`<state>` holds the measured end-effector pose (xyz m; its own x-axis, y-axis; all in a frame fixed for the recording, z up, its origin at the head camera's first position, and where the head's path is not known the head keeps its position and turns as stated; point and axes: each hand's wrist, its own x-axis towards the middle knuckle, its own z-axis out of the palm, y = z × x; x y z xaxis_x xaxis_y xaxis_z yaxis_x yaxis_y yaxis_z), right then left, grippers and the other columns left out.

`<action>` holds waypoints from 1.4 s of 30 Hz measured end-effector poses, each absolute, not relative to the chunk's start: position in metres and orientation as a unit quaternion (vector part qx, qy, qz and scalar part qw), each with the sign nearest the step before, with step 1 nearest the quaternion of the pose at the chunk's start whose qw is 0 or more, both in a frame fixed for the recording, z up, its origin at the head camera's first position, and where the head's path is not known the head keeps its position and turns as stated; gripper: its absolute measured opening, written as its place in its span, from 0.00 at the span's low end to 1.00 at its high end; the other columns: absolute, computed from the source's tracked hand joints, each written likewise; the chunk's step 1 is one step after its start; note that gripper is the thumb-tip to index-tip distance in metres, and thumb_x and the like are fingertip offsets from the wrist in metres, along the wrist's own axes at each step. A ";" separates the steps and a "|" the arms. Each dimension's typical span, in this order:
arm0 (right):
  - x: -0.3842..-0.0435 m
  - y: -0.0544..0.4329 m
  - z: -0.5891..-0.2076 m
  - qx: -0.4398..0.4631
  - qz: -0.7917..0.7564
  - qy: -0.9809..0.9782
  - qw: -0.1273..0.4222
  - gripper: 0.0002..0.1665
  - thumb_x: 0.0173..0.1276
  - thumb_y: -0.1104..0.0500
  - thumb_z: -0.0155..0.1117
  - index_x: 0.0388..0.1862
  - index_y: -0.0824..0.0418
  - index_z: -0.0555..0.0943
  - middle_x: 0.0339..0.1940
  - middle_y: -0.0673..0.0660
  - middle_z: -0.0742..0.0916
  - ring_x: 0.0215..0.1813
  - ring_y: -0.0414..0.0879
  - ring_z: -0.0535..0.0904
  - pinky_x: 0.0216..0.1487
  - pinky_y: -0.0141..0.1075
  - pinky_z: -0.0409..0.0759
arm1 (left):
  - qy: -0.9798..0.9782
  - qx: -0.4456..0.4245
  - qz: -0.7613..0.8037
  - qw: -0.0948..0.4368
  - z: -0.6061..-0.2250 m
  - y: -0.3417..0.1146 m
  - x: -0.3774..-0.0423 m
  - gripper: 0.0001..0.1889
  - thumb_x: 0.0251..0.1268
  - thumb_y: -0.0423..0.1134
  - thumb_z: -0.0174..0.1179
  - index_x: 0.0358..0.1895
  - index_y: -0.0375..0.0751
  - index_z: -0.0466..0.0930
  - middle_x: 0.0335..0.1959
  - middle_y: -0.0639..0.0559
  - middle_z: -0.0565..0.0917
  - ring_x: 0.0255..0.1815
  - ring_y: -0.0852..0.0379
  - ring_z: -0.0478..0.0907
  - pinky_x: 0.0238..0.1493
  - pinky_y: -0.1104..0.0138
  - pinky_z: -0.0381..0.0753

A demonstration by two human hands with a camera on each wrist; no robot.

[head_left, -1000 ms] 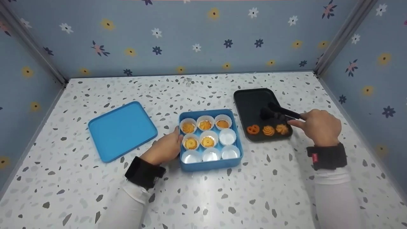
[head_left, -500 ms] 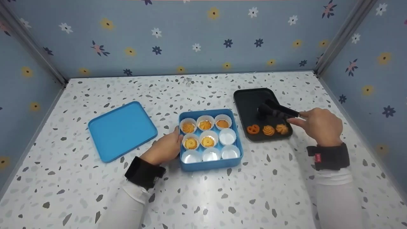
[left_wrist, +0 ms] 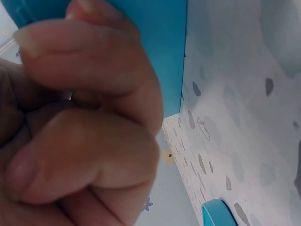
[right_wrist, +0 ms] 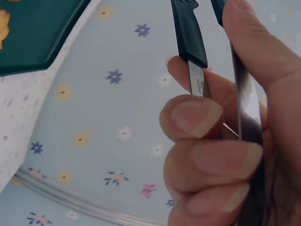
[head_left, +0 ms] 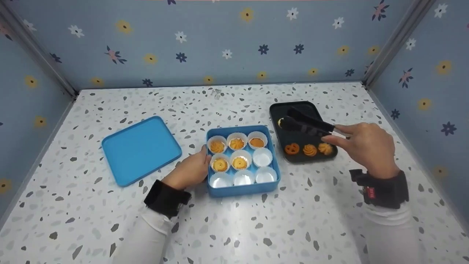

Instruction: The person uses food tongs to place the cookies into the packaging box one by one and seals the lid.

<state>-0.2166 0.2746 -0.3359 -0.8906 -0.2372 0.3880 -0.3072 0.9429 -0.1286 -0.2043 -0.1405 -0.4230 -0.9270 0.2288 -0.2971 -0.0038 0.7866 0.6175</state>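
Observation:
My left hand holds the left wall of a blue box; its curled fingers lie against that side in the left wrist view. Inside stand white paper cups, several with a golden cookie; the front row has no cookies. My right hand grips black-tipped metal tongs, whose arms stand apart over a black tray. A pale yellow piece peeks out beside the tongs' tip, mostly hidden. Along the tray's front lie a pretzel, a swirl cookie and a piped cookie.
A blue lid lies flat on the speckled tabletop, left of the box. Flower-patterned panels close off the back and both sides.
The tongs have swung left and toward the back over the tray, and the pale yellow piece now shows at their tip. My left hand and the box have stayed put.

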 end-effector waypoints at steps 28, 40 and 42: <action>-0.189 0.201 -0.341 0.220 -0.031 -0.964 0.145 0.30 0.50 0.36 0.77 0.48 0.50 0.90 0.12 0.51 0.73 0.14 0.45 0.61 0.11 0.39 0.63 | 0.923 0.050 0.335 0.184 -0.421 -0.140 -0.202 0.33 0.83 0.47 0.34 0.78 0.30 0.36 0.74 0.35 0.62 0.40 0.47 0.76 0.61 0.53 0.69; -0.187 0.196 -0.341 0.224 -0.075 -0.957 0.167 0.29 0.49 0.37 0.78 0.44 0.53 0.90 0.14 0.53 0.74 0.13 0.45 0.62 0.11 0.40 0.65 | 0.925 0.047 0.329 0.184 -0.420 -0.139 -0.202 0.33 0.83 0.47 0.34 0.78 0.30 0.36 0.78 0.38 0.53 0.64 0.44 0.70 0.67 0.52 0.65; -0.187 0.195 -0.341 0.227 -0.079 -0.955 0.175 0.29 0.48 0.37 0.79 0.43 0.54 0.90 0.14 0.54 0.75 0.13 0.45 0.63 0.11 0.40 0.65 | 0.927 0.048 0.324 0.185 -0.420 -0.139 -0.202 0.33 0.83 0.47 0.34 0.78 0.29 0.37 0.78 0.38 0.53 0.65 0.44 0.68 0.68 0.52 0.64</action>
